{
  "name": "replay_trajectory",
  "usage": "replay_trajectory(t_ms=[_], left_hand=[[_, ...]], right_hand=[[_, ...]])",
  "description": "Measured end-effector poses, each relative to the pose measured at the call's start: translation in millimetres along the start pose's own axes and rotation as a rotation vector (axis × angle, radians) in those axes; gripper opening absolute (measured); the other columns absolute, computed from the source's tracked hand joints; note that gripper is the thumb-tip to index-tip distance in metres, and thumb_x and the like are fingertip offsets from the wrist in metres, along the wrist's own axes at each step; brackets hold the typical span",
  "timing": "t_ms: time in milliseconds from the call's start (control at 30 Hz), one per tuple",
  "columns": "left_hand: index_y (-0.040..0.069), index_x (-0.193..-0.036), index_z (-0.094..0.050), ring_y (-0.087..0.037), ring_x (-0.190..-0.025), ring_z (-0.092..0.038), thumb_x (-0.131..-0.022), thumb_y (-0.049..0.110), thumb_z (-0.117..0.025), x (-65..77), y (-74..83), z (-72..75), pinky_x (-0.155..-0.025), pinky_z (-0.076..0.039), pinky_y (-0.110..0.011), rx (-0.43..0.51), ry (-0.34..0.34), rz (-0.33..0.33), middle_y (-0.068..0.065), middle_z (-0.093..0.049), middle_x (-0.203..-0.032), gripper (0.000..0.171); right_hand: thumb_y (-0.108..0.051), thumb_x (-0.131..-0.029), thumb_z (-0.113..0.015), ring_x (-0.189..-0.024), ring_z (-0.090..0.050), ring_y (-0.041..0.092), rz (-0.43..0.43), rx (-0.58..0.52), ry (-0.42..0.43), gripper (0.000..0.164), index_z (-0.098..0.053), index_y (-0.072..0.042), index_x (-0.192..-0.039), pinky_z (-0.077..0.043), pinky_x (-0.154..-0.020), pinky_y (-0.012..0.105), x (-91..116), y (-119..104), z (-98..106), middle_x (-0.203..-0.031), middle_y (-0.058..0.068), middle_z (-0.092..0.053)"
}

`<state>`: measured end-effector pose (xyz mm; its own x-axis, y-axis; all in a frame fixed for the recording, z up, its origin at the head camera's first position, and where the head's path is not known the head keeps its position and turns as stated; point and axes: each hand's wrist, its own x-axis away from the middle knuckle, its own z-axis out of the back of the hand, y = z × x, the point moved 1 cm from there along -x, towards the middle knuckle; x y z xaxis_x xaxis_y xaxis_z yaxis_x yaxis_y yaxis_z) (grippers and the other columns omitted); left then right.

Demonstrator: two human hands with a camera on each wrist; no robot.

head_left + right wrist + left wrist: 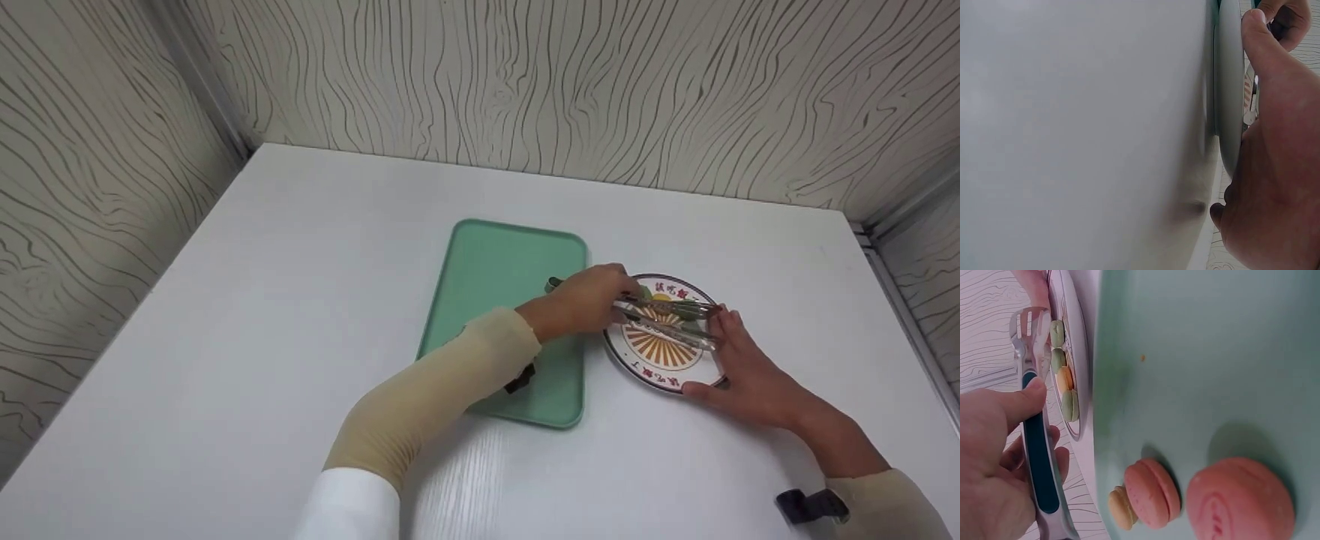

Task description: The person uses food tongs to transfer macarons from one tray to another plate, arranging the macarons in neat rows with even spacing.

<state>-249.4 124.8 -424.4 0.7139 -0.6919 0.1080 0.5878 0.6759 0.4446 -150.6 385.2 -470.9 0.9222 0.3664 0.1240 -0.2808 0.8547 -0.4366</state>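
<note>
My left hand (589, 300) grips a pair of metal tongs (1041, 461) with dark inlaid handles. Their slotted ends reach over the white patterned plate (637, 371), the two arms slightly apart. On that plate several macarons lie in a row along the far side, green ones (1071, 406) and an orange-yellow one (1064, 379). Holding the plate's right edge, my right hand (757, 386) has its thumb at the near rim and its fingers near the tong tips. Whether the tips touch a macaron cannot be told.
Left of the plate lies a green tray (517, 255), partly under my left forearm. In the left wrist view it bears two pink macarons (1153, 493) and a small yellow one (1122, 508). A patterned wall (495, 90) stands behind the white table (315, 285).
</note>
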Motion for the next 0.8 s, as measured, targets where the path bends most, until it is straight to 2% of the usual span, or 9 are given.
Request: replay_trajectory(t_ms=[233, 367, 500, 600, 800], left_hand=[[0.023, -0.138, -0.065, -0.006, -0.113, -0.054, -0.096, 0.018, -0.072, 3.7, -1.6, 5.7, -0.101, -0.043, -0.020, 0.022, 0.010, -0.010, 0.006, -0.060, -0.127, 0.042], [0.023, -0.138, -0.065, -0.007, -0.109, -0.054, -0.097, 0.019, -0.072, 6.5, -2.1, 10.6, -0.098, -0.044, -0.021, 0.019, 0.017, -0.011, 0.005, -0.059, -0.126, 0.042], [0.023, -0.139, -0.064, -0.006, -0.106, -0.053, -0.097, 0.019, -0.072, 10.4, -3.3, 14.9, -0.097, -0.044, -0.021, 0.044, 0.024, 0.008, 0.006, -0.058, -0.125, 0.043], [0.024, -0.140, -0.063, -0.005, -0.108, -0.052, -0.096, 0.019, -0.072, 12.9, -5.8, 16.9, -0.100, -0.044, -0.021, 0.067, 0.022, 0.018, 0.008, -0.057, -0.126, 0.045], [0.024, -0.142, -0.062, -0.006, -0.113, -0.052, -0.096, 0.018, -0.074, 19.1, -9.8, 21.5, -0.102, -0.043, -0.022, 0.098, 0.005, 0.034, 0.009, -0.056, -0.129, 0.048]], right_hand=[[-0.047, -0.092, -0.072, -0.150, 0.015, 0.048, -0.013, -0.016, -0.012, 0.115, 0.005, 0.011, -0.157, -0.006, -0.121, 0.056, 0.7, -0.9, 0.0, -0.164, 0.031, 0.014], [-0.047, -0.092, -0.072, -0.151, 0.014, 0.048, -0.009, -0.022, -0.007, 0.115, 0.004, 0.011, -0.157, -0.005, -0.121, 0.055, 2.0, -1.7, 0.6, -0.165, 0.030, 0.013], [-0.048, -0.092, -0.071, -0.152, 0.014, 0.045, -0.023, -0.021, -0.015, 0.115, 0.003, 0.010, -0.158, -0.009, -0.120, 0.060, 2.7, -2.6, 1.0, -0.166, 0.028, 0.011], [-0.049, -0.093, -0.070, -0.152, 0.015, 0.042, -0.036, -0.018, -0.026, 0.114, 0.004, 0.009, -0.158, -0.011, -0.119, 0.064, 2.8, -2.7, 1.4, -0.166, 0.027, 0.011], [-0.049, -0.093, -0.070, -0.152, 0.015, 0.044, -0.030, -0.007, -0.028, 0.114, 0.005, 0.009, -0.158, -0.008, -0.120, 0.061, 2.4, -2.4, 2.2, -0.165, 0.029, 0.012]])
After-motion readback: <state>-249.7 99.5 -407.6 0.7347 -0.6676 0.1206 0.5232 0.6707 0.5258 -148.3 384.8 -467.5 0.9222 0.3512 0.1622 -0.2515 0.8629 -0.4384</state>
